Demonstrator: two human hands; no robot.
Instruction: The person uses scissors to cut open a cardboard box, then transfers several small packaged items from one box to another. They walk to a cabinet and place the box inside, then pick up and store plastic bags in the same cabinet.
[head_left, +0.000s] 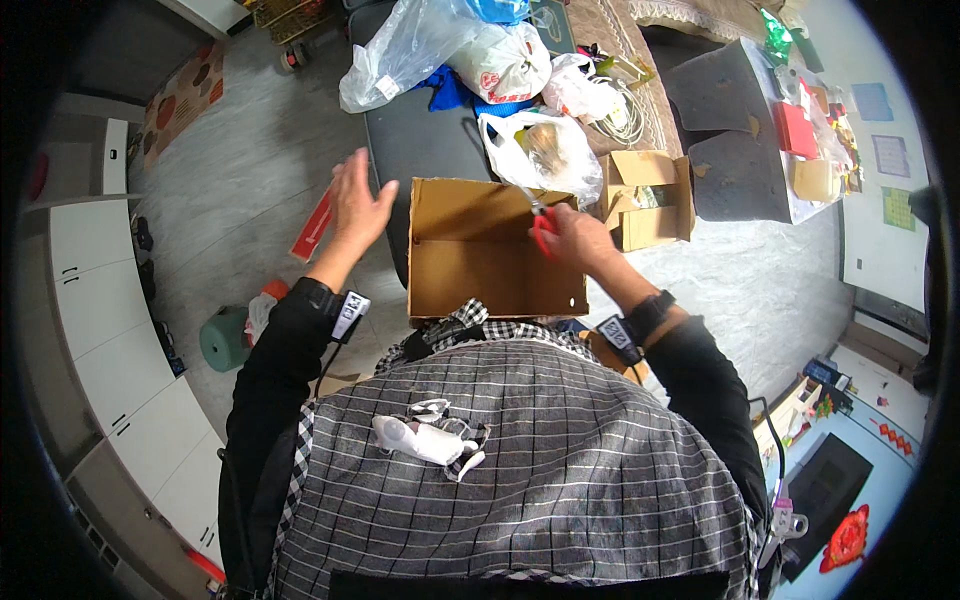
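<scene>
Scissors with red handles (544, 232) are gripped in my right hand (581, 241), over the right part of an empty cardboard box (480, 277) in front of me. The blades point up and left toward a white plastic bag (581, 169) with something brownish inside. To the left of the box, my left hand (360, 202) is raised with its fingers apart and nothing in it. Beneath that hand lies a red strip (313, 229) with a white arrow, partly hidden by the hand.
Stuffed plastic bags (499, 64) cover the dark bench (405, 142) ahead. A smaller open carton (652, 229) stands right of the box, near grey chairs (727, 169). A green bin-like container (221, 341) is on the floor at left.
</scene>
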